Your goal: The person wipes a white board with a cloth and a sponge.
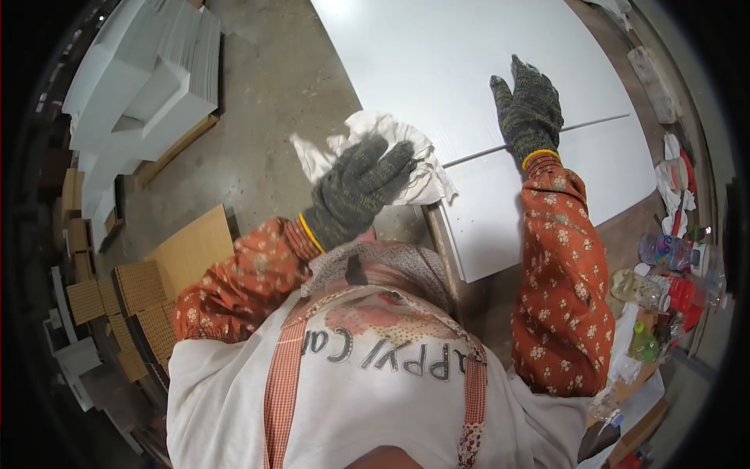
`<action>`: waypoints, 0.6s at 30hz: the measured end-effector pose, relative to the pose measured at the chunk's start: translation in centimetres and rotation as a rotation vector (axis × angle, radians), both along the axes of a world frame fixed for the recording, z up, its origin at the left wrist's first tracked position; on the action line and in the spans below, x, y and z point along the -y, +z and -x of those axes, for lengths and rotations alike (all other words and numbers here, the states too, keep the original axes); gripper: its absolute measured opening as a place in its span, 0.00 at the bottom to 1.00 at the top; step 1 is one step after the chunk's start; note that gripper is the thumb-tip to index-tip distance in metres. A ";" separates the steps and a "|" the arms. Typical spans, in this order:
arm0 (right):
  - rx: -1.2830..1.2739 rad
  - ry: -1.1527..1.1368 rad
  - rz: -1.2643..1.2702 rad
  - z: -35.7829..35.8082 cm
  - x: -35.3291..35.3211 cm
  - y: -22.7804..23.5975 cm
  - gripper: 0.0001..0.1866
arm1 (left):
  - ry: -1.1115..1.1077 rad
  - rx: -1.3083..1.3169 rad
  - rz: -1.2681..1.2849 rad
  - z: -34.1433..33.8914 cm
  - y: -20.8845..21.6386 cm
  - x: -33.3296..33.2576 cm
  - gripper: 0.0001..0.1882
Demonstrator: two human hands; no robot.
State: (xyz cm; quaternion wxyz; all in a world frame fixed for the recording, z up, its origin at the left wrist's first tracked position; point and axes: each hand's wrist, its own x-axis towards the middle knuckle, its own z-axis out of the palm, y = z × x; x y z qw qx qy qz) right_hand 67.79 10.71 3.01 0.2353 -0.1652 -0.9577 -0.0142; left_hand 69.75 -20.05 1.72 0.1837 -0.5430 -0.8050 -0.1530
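Observation:
My left hand [355, 190], in a dark grey-green knit glove with a yellow cuff edge, holds a crumpled white cloth [426, 160] by the left edge of a white panel [461, 62]. Part of the cloth is under the fingers, so the exact grip is hidden. My right hand [529, 108], gloved the same way, lies on the white surface with its thumb spread from the fingers. Close to it, a dark seam runs between that panel and a nearer white panel [488, 223]. Both forearms wear orange floral sleeves.
Stacked white panels [176, 94] stand on the floor at the far left. Below them are brown corrugated pieces [144, 289] and a tan board [195, 246]. Plastic bottles [664, 252], a green bottle [644, 342] and rags [670, 184] clutter the right side.

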 end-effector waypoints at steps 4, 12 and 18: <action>0.012 -0.014 0.014 0.0 -0.6 -0.6 0.29 | 0.188 -0.113 0.127 6.7 0.8 0.6 0.31; 0.064 -0.077 0.081 0.3 -0.5 -0.1 0.29 | 0.247 0.477 -0.559 7.0 1.2 1.7 0.32; 0.100 -0.077 -0.012 0.1 -0.6 -0.8 0.27 | 0.515 1.110 -0.712 6.4 0.1 3.9 0.29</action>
